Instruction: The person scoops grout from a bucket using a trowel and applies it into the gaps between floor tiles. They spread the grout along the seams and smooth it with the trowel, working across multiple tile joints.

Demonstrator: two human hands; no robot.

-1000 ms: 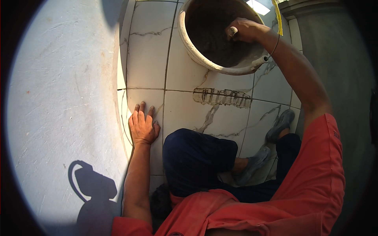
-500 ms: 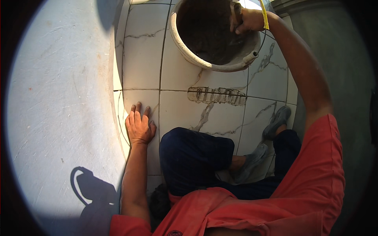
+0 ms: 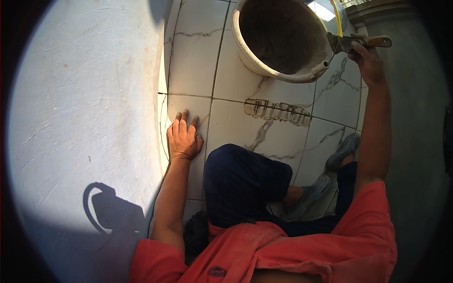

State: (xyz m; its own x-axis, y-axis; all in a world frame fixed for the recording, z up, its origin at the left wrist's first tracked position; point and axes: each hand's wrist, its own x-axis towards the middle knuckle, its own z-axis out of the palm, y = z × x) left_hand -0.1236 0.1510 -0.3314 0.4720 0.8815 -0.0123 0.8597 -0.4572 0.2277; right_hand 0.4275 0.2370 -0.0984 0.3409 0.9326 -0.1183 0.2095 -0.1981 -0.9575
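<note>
My left hand (image 3: pixel 183 137) rests on the white marble-patterned tile floor (image 3: pixel 191 66) beside the pale wall, fingers spread. My right hand (image 3: pixel 365 59) grips a trowel (image 3: pixel 378 41) with a wooden handle; its blade carries grey material at the right rim of a pale bucket (image 3: pixel 246 51). The bucket's dark interior holds what looks like grey mortar. Below the bucket, a rough scored patch (image 3: pixel 276 112) runs along a grout line, between my hands and above my bent knee.
The pale wall (image 3: pixel 80 113) runs along my left; a dark grey surface (image 3: pixel 415 141) borders my right. My knee (image 3: pixel 236 174) and dark shoes (image 3: pixel 340 153) lie on the tiles. A yellow strip (image 3: pixel 338 16) hangs by the bucket.
My right hand has come out of the bucket with the trowel and moved right and down, past the rim. My left hand stays on the floor; the whole view has shifted slightly.
</note>
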